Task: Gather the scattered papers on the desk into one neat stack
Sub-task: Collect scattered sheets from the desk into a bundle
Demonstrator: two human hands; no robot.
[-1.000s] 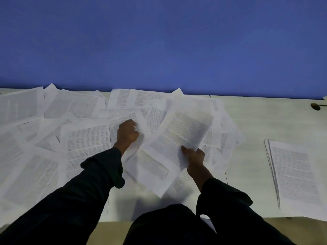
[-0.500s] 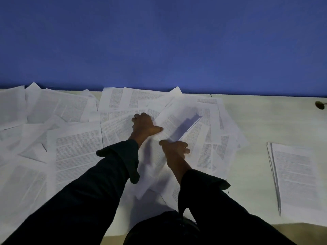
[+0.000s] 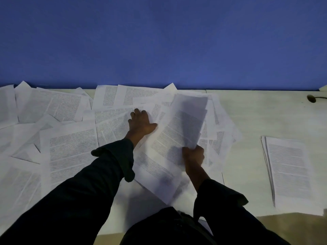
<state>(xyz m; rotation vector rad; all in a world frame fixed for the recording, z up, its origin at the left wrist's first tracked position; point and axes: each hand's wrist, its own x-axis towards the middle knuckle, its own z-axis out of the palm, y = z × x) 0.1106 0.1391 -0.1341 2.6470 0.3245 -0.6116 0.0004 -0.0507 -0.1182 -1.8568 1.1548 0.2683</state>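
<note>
Many printed papers (image 3: pixel 70 149) lie spread out and overlapping on the left and middle of the pale surface (image 3: pixel 251 121), some flat and some at odd angles, reaching back to the blue wall (image 3: pixel 159 41). A dark sleeve (image 3: pixel 99 174) comes up from the bottom left. At its end the left hand (image 3: pixel 141 123) lies flat on the papers near the middle, palm down, fingers spread, thumb sticking out to the right; its grip is loose and it holds nothing, it only presses on the sheets. Just to the right of that thumb is a bunch of sheets (image 3: pixel 184 124) lifted up off the pile, tilted and bent, with the top edge near the wall blurred. The right hand (image 3: pixel 193 155) has its grip closed tight on the bottom corner of this bunch, fingers curled around the paper. More loose sheets lie under and just beside that hand. Farther right there is a bare strip of surface, and then a neat stack (image 3: pixel 288 167) of papers lying flat by itself, well apart from the messy pile, with its edges fanned a little on the left side. Near the far right edge, close to the wall, sits a small dark round thing (image 3: pixel 311 98) with a thin line going off to the right; I cannot tell what it is.
</note>
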